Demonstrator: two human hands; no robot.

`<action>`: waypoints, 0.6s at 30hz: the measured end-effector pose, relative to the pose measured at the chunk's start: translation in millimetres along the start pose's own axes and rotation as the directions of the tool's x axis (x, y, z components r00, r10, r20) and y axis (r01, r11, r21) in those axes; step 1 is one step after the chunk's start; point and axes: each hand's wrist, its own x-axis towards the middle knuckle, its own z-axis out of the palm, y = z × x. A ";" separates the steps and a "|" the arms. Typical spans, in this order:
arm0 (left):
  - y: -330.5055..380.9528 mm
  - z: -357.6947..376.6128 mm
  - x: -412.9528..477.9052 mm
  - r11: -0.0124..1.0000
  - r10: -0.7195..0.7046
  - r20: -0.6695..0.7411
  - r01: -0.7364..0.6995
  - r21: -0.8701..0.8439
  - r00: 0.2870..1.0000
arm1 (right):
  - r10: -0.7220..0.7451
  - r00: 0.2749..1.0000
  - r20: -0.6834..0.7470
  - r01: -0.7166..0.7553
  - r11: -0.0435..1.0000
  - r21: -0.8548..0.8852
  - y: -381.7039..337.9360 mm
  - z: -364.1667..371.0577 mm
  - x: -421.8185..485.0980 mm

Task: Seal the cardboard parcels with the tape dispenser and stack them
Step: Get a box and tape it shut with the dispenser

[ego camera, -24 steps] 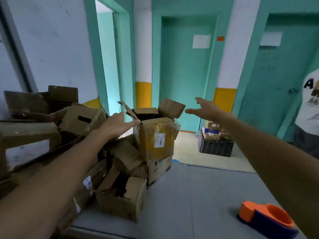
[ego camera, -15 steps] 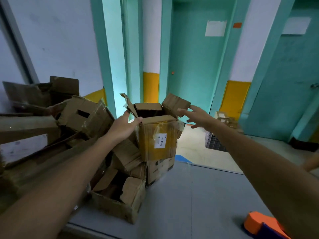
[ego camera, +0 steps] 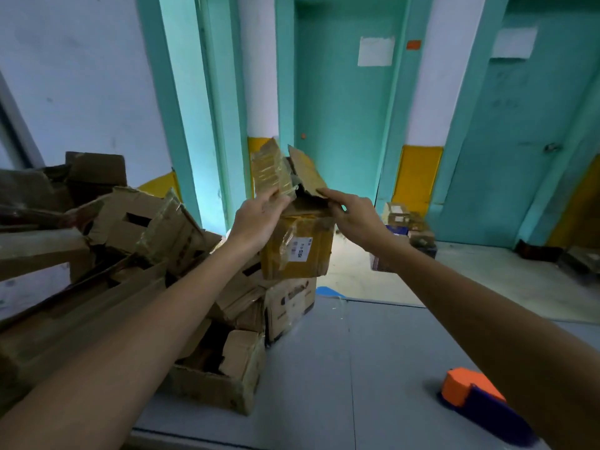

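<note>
a: where's the parcel?
b: the brown cardboard parcel, wrapped in yellowish tape with a white label on its front, is at the far left of the grey table. it tops a stack, directly above a printed cardboard box. whether it rests on that box or is just clear of it, i cannot tell.
a: is it closed?
b: no, the top is open. two flaps stand up: a tape-covered flap on the left and a plain brown flap on the right.
a: and the hands?
b: the left hand grips the tape-covered flap at its base, fingers curled onto it. the right hand pinches the lower edge of the plain brown flap between thumb and fingers.
a: the tape dispenser?
b: the orange and dark blue tape dispenser lies on the table at the near right, beside the right forearm, well apart from the parcel.
a: what else is around?
b: a low open cardboard box sits in front of the stack, and a heap of crumpled cardboard boxes lies to the left. past the table are a teal door and a dark crate of packages on the floor.
</note>
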 end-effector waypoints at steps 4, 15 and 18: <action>28.2 15.4 -7.0 0.993 0.112 0.016 -0.111 -0.035 0.994 | 0.049 0.996 -0.076 -0.054 0.997 -0.060 -1.6 -39.5 -28.1; -11.3 99.5 -59.0 0.983 0.163 0.472 -0.183 -0.004 0.866 | 0.367 0.923 0.116 -0.343 0.921 -0.187 56.3 -41.9 -144.5; -36.1 115.8 -73.5 0.994 0.090 0.513 -0.113 0.013 0.854 | 0.410 0.896 0.172 -0.384 0.908 -0.167 69.5 -18.0 -166.2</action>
